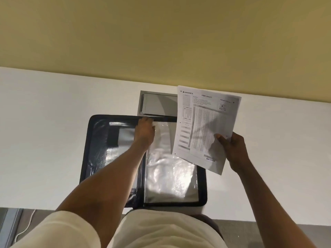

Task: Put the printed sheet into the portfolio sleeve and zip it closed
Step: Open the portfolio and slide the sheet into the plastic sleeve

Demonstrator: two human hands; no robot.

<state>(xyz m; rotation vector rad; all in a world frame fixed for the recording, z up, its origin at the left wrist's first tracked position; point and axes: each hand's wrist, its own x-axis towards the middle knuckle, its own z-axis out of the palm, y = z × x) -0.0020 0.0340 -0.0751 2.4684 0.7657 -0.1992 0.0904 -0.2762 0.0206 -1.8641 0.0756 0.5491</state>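
Grey hatch point(157, 104) behind portfolio point(95, 144) (open) — sheet point(202, 126) overlapping.

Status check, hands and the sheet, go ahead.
Right hand holds printed sheet in the air. Left hand at top of clear sleeve. Portfolio open. Nothing blocking.

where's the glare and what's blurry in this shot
Head view: bright glare patches on the clear plastic sleeve wash out whatever lies under it; the printed sheet shows legible headings but its fine rows smear, with a soft shadow across its middle; the desk edge bows from wide-angle distortion.
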